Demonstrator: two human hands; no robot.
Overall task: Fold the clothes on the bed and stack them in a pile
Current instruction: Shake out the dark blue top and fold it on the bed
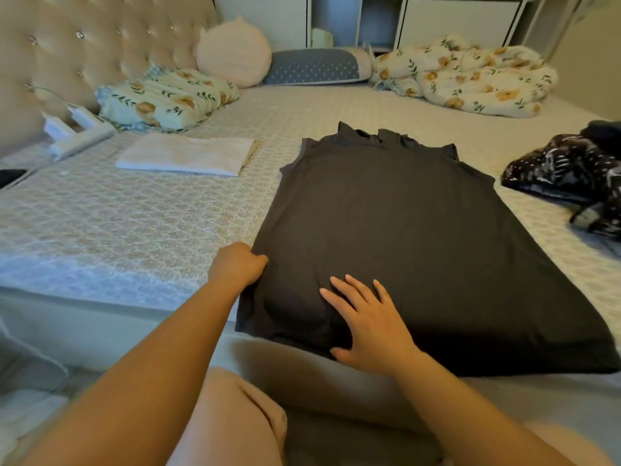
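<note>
Quilted and pale, the bed (134,216) carries a dark dress (403,237) spread flat near its front edge. Left fingers (258,260) are curled, pinching its left side seam; the right hand (366,317) lies flat, fingers straight, on the hem area. I judge smoothing is finishing and the first fold comes next, toward the folded white cloth (184,156); a patterned garment (571,179) waits, pillows behind.

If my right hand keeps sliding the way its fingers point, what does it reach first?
Probably only more of the dark shirt: the right hand lies flat on it, fingers pointing up-left. Beyond the shirt's left edge lies bare bed cover.
</note>
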